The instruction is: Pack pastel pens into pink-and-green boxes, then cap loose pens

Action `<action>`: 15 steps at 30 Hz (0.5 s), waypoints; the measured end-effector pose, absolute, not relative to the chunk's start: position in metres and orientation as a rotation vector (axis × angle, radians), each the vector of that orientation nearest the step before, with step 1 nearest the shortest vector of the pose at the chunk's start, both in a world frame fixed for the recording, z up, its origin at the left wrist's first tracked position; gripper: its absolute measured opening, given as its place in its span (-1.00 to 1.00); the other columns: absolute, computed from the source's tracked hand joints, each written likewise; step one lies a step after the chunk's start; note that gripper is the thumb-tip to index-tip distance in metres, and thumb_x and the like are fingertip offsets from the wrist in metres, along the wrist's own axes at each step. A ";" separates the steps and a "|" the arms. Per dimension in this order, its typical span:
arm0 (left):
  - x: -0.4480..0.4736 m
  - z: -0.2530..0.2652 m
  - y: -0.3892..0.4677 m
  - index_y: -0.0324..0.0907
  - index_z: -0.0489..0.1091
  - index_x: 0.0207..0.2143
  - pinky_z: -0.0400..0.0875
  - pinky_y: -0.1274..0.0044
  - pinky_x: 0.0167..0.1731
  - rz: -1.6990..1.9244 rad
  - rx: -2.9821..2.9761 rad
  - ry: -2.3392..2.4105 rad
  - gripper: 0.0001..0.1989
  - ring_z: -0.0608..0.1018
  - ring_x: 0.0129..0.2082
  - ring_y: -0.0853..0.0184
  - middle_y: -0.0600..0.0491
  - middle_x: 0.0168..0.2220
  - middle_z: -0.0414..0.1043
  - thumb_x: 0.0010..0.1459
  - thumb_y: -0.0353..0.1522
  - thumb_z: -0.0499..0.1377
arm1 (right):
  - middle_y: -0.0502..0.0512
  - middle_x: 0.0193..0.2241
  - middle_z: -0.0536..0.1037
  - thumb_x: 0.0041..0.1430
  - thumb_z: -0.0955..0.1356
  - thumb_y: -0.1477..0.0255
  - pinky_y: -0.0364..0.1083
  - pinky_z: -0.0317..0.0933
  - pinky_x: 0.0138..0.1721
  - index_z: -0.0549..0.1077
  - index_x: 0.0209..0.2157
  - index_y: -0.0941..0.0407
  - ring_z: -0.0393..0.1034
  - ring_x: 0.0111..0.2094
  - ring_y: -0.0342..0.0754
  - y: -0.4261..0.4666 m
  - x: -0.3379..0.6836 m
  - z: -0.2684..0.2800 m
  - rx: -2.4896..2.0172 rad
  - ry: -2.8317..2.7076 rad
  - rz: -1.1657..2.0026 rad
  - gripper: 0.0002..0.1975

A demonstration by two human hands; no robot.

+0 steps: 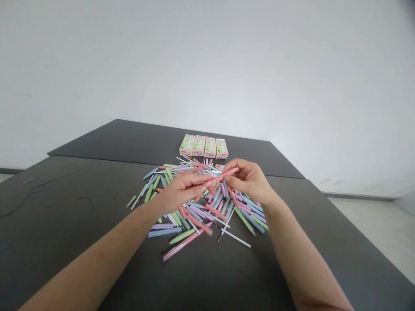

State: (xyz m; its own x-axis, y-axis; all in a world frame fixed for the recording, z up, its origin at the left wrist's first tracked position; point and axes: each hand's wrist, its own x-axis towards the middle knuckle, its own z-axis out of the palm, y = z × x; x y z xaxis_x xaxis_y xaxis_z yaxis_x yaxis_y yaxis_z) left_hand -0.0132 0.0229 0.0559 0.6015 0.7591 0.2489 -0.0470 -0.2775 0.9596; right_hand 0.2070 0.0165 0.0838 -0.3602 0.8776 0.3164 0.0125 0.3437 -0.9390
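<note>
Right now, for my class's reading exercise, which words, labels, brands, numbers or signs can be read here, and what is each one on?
"5": leftmost box
"5": second box from the left
"5": third box from the left
"5": rightmost box
Other print on the boxes: too small and blurred to read.
Held pink pen and loose pens: no readable text.

1. Plain indoor room, seemingly a workroom; its exact kind cannot be told.
2. Two dark tabletops [48,207], edge to edge, facing a smooth white wall [207,65].
3. Pale floor [359,220] and grey baseboard [359,197] at right.
4. Heaped pen parts [223,206] and four small boxes [204,147] suggest tabletop work.
</note>
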 end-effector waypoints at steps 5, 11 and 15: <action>-0.014 0.057 0.024 -0.18 0.57 -0.12 0.21 0.60 -0.56 0.914 1.730 0.620 -0.75 0.30 -0.55 0.45 0.01 -0.44 0.44 0.19 -0.34 0.17 | -0.09 -0.57 0.41 0.07 0.44 0.47 -0.24 0.16 -0.61 0.46 -0.31 0.17 0.24 -0.63 -0.28 0.017 0.208 0.082 -0.802 -1.669 1.145 -0.87; -0.014 0.054 0.025 -0.19 0.53 -0.04 0.27 0.62 -0.57 0.929 1.700 0.628 -0.69 0.39 -0.52 0.42 -0.04 -0.36 0.49 0.18 -0.34 0.18 | -0.07 -0.53 0.42 0.08 0.43 0.51 -0.24 0.17 -0.60 0.47 -0.31 0.17 0.24 -0.61 -0.28 0.017 0.208 0.081 -0.785 -1.675 1.126 -0.89; -0.015 0.054 0.025 -0.22 0.51 -0.03 0.32 0.63 -0.54 0.922 1.773 0.619 -0.69 0.42 -0.47 0.41 -0.02 -0.35 0.49 0.19 -0.34 0.16 | -0.08 -0.56 0.41 0.08 0.43 0.50 -0.24 0.15 -0.61 0.47 -0.30 0.17 0.22 -0.63 -0.29 0.018 0.208 0.079 -0.767 -1.673 1.133 -0.89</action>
